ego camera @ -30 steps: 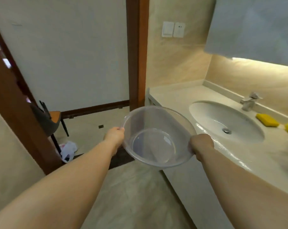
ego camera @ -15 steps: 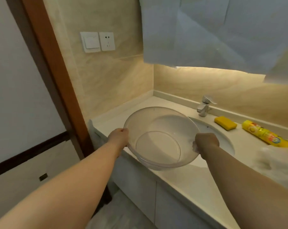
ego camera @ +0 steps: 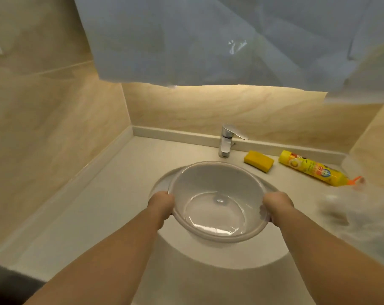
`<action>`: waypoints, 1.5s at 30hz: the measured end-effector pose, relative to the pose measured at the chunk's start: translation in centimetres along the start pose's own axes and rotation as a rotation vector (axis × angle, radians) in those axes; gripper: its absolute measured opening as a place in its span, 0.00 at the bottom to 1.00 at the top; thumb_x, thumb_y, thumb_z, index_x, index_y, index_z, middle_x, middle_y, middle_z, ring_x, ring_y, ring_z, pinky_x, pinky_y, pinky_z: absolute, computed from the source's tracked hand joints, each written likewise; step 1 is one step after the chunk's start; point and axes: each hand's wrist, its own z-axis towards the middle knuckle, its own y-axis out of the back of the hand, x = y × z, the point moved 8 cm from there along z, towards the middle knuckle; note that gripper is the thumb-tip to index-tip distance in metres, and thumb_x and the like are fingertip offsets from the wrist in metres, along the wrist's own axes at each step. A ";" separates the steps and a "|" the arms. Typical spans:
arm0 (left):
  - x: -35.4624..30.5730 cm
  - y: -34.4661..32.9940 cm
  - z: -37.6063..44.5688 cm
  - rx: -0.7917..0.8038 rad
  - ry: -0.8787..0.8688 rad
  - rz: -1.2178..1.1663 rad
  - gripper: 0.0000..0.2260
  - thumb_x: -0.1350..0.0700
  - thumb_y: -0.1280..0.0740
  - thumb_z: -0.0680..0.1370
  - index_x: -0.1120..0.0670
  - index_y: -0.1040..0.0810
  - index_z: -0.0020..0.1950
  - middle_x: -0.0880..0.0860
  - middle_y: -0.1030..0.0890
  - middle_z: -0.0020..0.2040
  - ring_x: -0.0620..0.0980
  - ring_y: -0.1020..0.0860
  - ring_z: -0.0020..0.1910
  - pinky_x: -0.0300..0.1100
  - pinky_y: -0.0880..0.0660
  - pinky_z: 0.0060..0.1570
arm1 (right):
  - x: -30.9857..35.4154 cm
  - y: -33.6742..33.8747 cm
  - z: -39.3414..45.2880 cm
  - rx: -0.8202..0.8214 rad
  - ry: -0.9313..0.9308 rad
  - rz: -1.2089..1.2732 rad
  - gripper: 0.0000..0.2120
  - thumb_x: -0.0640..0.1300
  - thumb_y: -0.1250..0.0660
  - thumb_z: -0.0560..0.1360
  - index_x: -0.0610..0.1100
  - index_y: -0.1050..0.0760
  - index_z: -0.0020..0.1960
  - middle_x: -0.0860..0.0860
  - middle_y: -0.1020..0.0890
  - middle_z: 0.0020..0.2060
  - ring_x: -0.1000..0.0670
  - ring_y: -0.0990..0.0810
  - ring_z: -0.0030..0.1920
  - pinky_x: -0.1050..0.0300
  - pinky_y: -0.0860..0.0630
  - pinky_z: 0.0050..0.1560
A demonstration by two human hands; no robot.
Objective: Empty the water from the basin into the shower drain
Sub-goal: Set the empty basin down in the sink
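A clear plastic basin (ego camera: 217,194) is held level over the white sink (ego camera: 162,183) in the counter. My left hand (ego camera: 162,202) grips its left rim and my right hand (ego camera: 278,203) grips its right rim. The basin's bottom shows through it; I cannot tell whether water is in it. The sink lies mostly hidden under the basin. No shower drain is in view.
A chrome tap (ego camera: 227,139) stands behind the sink. A yellow sponge (ego camera: 258,161) and a yellow bottle (ego camera: 312,170) lie on the beige counter (ego camera: 98,205) to the right. A pale sheet (ego camera: 208,40) hangs overhead. Tiled walls close the left and back.
The view has swung from the doorway round to the counter. The basin, still held in both hands, has moved over the sink.
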 end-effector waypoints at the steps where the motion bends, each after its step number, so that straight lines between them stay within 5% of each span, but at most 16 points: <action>1: 0.3 -0.4 1.2 0.030 0.020 0.018 0.11 0.59 0.44 0.79 0.57 0.24 0.42 0.58 0.24 0.43 0.53 0.29 0.32 0.47 0.26 0.46 | -0.4 -0.6 0.6 -0.001 -0.027 0.006 0.16 0.35 0.42 0.76 0.32 0.26 0.61 0.40 0.26 0.47 0.43 0.26 0.46 0.44 0.23 0.58; 4: 1.0 -2.0 5.2 0.116 0.065 0.073 0.10 0.59 0.44 0.79 0.58 0.24 0.45 0.59 0.24 0.45 0.54 0.30 0.35 0.45 0.30 0.45 | -2.3 -2.3 2.4 -0.028 -0.159 0.033 0.06 0.34 0.43 0.77 0.35 0.28 0.45 0.37 0.25 0.45 0.40 0.25 0.46 0.42 0.24 0.60; 7: 1.5 -3.8 8.3 0.174 0.091 0.127 0.10 0.58 0.44 0.79 0.58 0.23 0.49 0.60 0.22 0.46 0.55 0.29 0.38 0.45 0.30 0.44 | -4.6 -3.3 4.2 -0.057 -0.280 0.038 0.09 0.33 0.46 0.77 0.32 0.28 0.43 0.37 0.23 0.35 0.39 0.23 0.41 0.43 0.23 0.56; 12: 2.4 -5.8 11.5 0.214 0.142 0.132 0.12 0.58 0.43 0.79 0.58 0.22 0.55 0.61 0.20 0.53 0.61 0.19 0.50 0.49 0.22 0.55 | -5.6 -4.8 6.6 -0.060 -0.284 0.020 0.05 0.33 0.43 0.77 0.39 0.30 0.49 0.39 0.24 0.43 0.42 0.24 0.44 0.46 0.21 0.53; 15: 2.4 -6.3 12.1 0.197 0.147 0.150 0.09 0.57 0.43 0.79 0.54 0.25 0.55 0.61 0.20 0.57 0.64 0.19 0.56 0.56 0.23 0.62 | -6.8 -5.1 7.3 -0.076 -0.342 0.070 0.09 0.32 0.45 0.74 0.35 0.27 0.48 0.38 0.23 0.34 0.41 0.24 0.34 0.48 0.24 0.43; 18: 2.1 -6.5 12.6 0.191 0.166 0.185 0.11 0.57 0.43 0.78 0.56 0.26 0.57 0.62 0.21 0.58 0.65 0.19 0.56 0.56 0.23 0.61 | -6.9 -5.4 7.3 -0.071 -0.358 0.081 0.11 0.32 0.45 0.73 0.35 0.26 0.50 0.38 0.24 0.37 0.43 0.26 0.30 0.51 0.25 0.36; 22: 1.1 -5.8 12.2 0.108 0.171 0.327 0.19 0.57 0.42 0.78 0.60 0.30 0.68 0.62 0.23 0.62 0.62 0.22 0.54 0.45 0.28 0.47 | -6.3 -5.0 6.9 -0.081 -0.339 -0.005 0.13 0.36 0.42 0.73 0.34 0.25 0.56 0.38 0.21 0.43 0.40 0.21 0.41 0.48 0.22 0.44; 26: -0.6 -4.7 11.8 0.031 0.146 0.413 0.25 0.56 0.41 0.79 0.58 0.39 0.76 0.60 0.29 0.70 0.61 0.26 0.60 0.45 0.31 0.50 | -4.9 -2.9 7.1 -0.138 -0.282 -0.109 0.19 0.39 0.39 0.75 0.37 0.29 0.65 0.40 0.22 0.54 0.38 0.21 0.51 0.46 0.22 0.56; 32: -2.8 -3.7 10.5 -0.003 0.041 0.452 0.25 0.55 0.39 0.79 0.55 0.37 0.76 0.57 0.30 0.73 0.60 0.29 0.69 0.46 0.30 0.57 | -2.5 -1.0 7.0 -0.136 -0.147 -0.228 0.21 0.39 0.39 0.76 0.39 0.31 0.69 0.40 0.23 0.59 0.40 0.25 0.44 0.54 0.26 0.43; 35: -2.5 -3.7 10.0 -0.032 0.026 0.471 0.24 0.55 0.40 0.79 0.55 0.35 0.75 0.57 0.30 0.73 0.59 0.28 0.68 0.44 0.32 0.53 | -2.3 -0.9 7.3 -0.113 -0.099 -0.267 0.14 0.39 0.40 0.75 0.42 0.29 0.61 0.40 0.23 0.53 0.43 0.27 0.40 0.57 0.30 0.37; 41: -0.5 -3.8 9.2 -0.073 0.052 0.546 0.23 0.54 0.42 0.80 0.54 0.35 0.75 0.57 0.29 0.72 0.60 0.27 0.66 0.47 0.29 0.56 | -3.7 -1.5 7.6 -0.072 -0.091 -0.237 0.22 0.44 0.39 0.75 0.43 0.32 0.69 0.41 0.23 0.60 0.39 0.21 0.56 0.53 0.26 0.49; 45: 1.0 -4.2 8.9 -0.061 0.073 0.573 0.23 0.51 0.43 0.81 0.56 0.35 0.75 0.57 0.28 0.71 0.60 0.27 0.67 0.48 0.29 0.62 | -5.2 -2.4 8.3 -0.013 -0.085 -0.197 0.21 0.50 0.41 0.77 0.43 0.31 0.68 0.42 0.20 0.52 0.41 0.20 0.43 0.48 0.20 0.51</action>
